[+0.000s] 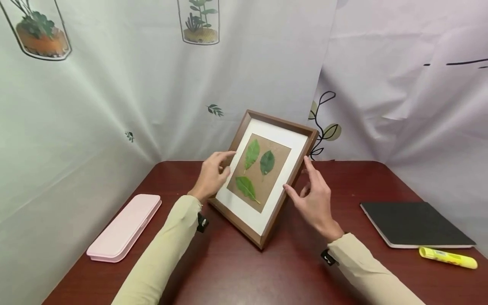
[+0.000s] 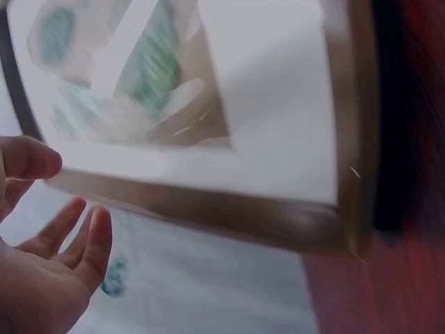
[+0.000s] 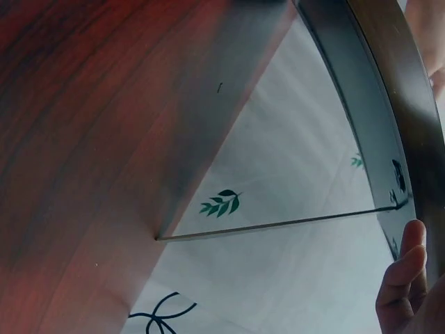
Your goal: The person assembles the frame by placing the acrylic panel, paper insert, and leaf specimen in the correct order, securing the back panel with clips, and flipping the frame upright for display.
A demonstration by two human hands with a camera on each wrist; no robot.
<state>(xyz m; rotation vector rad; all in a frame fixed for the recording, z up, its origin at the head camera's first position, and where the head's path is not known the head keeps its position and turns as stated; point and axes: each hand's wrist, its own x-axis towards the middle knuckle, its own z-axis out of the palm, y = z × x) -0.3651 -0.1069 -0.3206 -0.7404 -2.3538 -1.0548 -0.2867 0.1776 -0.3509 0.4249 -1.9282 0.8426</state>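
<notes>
A brown picture frame [image 1: 263,237] stands on the table, leaning back and angled. Three green leaves [image 1: 251,154] lie on a brown panel inside its white mat. In the right wrist view a thin support leg [image 3: 278,223] runs from the frame's back to the table. My left hand [image 1: 211,173] is at the frame's left side, fingers loosely bent, thumb and fingers spread apart by the rim in the left wrist view. At the opposite side is my right hand [image 1: 314,199], its thumb tip and extended forefinger right at the frame's edge.
A pink case [image 1: 123,228] lies on the left of the table. To the right are a black notebook [image 1: 415,224] and a yellow highlighter [image 1: 447,257] along its front edge. Pale printed cloth [image 1: 244,76] hangs behind the reddish-brown table [image 1: 228,271].
</notes>
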